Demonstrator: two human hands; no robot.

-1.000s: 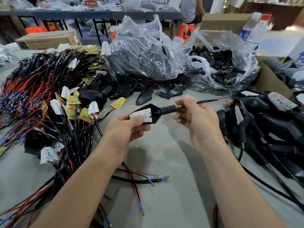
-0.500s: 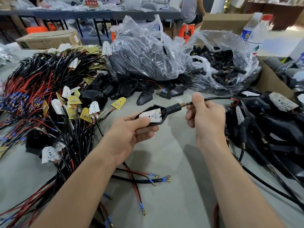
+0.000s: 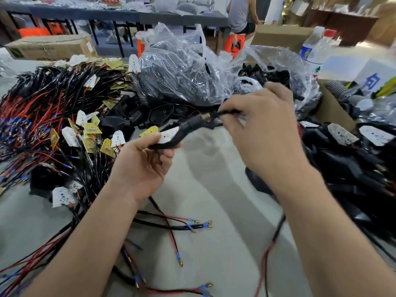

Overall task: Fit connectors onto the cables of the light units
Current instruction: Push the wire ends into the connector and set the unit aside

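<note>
My left hand (image 3: pixel 141 168) grips a black light unit (image 3: pixel 171 137) with a white LED board, held above the table's middle. A black connector with a brass end (image 3: pixel 198 121) sits on the unit's neck. My right hand (image 3: pixel 263 129) pinches the black cable (image 3: pixel 227 113) just beyond that brass end. The cable's red and black tail (image 3: pixel 270 249) hangs down under my right forearm. The picture is blurred around the hands.
Wired LED boards (image 3: pixel 64 116) lie heaped at left, and black light units (image 3: pixel 353 163) pile up at right. Clear bags of black parts (image 3: pixel 184 67) stand behind. Loose leads with blue terminals (image 3: pixel 188 226) lie on the grey table (image 3: pixel 214 200). Cardboard box (image 3: pixel 334 108) and bottles (image 3: pixel 315 50) sit far right.
Both hands rose and moved closer to the bags. The light unit tilted, its neck now pointing up and right. My right hand slid further onto the cable.
</note>
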